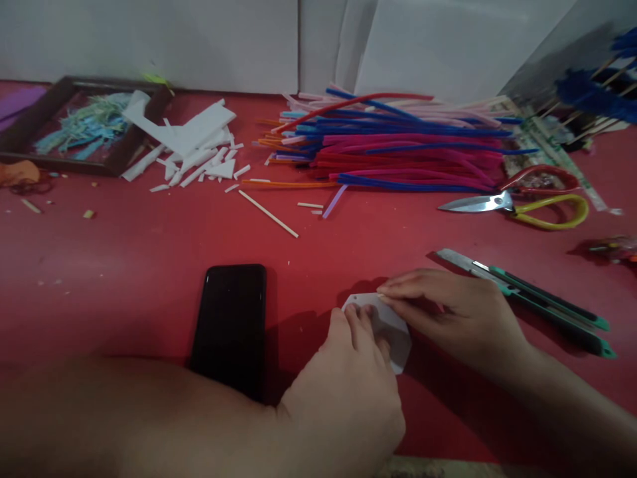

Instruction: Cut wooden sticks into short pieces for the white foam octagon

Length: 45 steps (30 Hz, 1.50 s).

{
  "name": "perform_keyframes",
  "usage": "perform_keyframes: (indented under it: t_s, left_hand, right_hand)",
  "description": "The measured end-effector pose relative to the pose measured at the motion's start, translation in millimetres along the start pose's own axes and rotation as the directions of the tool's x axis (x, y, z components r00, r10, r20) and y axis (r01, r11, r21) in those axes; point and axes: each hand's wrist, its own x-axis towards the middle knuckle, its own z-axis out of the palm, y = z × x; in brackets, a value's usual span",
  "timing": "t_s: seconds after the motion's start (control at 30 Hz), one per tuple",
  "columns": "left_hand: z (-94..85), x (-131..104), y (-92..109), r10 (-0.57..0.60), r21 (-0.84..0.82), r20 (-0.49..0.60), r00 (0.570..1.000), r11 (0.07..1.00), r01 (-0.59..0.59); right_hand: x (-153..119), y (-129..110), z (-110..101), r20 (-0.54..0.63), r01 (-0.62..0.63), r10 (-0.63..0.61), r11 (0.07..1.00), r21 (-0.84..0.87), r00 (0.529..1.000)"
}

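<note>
A small white piece of card with cut corners lies on the red table, and a dark dot or hole shows near its upper left corner. My left hand bears down on it from the near side, fingers bent over its face and covering much of it. At the card's top edge my right hand pinches with thumb and forefinger; a tiny pale tip shows there, too small to name. Left of my hands lies a black phone. Just beyond my right hand are green-and-black utility knives.
Scissors with red and yellow handles lie at the right. Pipe cleaners are heaped at the back, beside white scraps and a brown frame. A thin wooden stick lies mid-table. White panels stand behind.
</note>
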Motion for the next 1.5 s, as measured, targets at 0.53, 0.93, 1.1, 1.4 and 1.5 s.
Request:
perform_keyframes:
  t_s: [0.53, 0.93, 1.1, 1.4, 1.5]
  left_hand:
    - [0.1, -0.2, 0.2, -0.009, 0.004, -0.005, 1.000, 1.000, 0.009]
    - [0.6, 0.9, -0.7, -0.010, -0.003, -0.012, 1.000, 1.000, 0.010]
    - [1.2, 0.9, -0.3, -0.002, -0.006, -0.011, 1.000, 1.000, 0.002]
    - [-0.4, 0.7, -0.5, -0.011, 0.004, -0.024, 1.000, 1.000, 0.011]
    - [-1.6, 1.4, -1.3, -0.016, 0.002, -0.023, 1.000, 1.000, 0.016]
  right_hand:
    - [0.6, -1.3, -0.1, 0.026, -0.018, 0.018, 1.000, 0.002, 0.999]
    - [-1.7, -1.3, 0.6, 0.034, 0.008, -0.005, 0.998, -0.065, 0.999]
    - [-3.7, -2.3, 0.6, 0.029, 0.046, -0.043, 0.994, -0.097, 0.999]
    - [-2.2, -0.4, -0.4, 0.031, 0.052, -0.050, 0.996, -0.079, 0.998]
    - [-3.3, 0.0, 1.7, 0.020, 0.050, -0.049, 0.995, -0.081, 0.999]
